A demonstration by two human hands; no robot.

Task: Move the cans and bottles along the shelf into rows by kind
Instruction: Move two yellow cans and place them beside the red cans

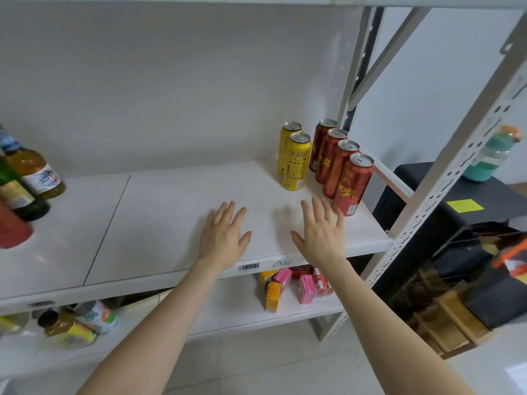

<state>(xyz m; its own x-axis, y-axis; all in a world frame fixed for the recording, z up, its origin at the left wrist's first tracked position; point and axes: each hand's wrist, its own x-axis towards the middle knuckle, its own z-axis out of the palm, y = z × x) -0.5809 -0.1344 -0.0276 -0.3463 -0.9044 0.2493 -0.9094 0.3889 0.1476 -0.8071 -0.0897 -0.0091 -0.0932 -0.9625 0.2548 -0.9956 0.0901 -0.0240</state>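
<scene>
On the white shelf (159, 212), several red cans (352, 185) stand in a row running front to back at the right end. Two yellow cans (296, 162) stand in a row just left of them. At the far left edge stand bottles: an amber one with a blue-white label (34, 171), a green one (20, 195) and a red one (11, 226). My left hand (224, 233) lies flat and open on the shelf's front middle. My right hand (320, 230) hovers open beside it, fingertips close to the front red can.
A lower shelf (228, 312) holds pink and orange cartons (293, 286) and, at left, jars and a tipped can (97, 316). The rack's perforated upright (445, 178) stands at right. Beyond it are a black cabinet (467, 206) and a teal bottle (490, 158).
</scene>
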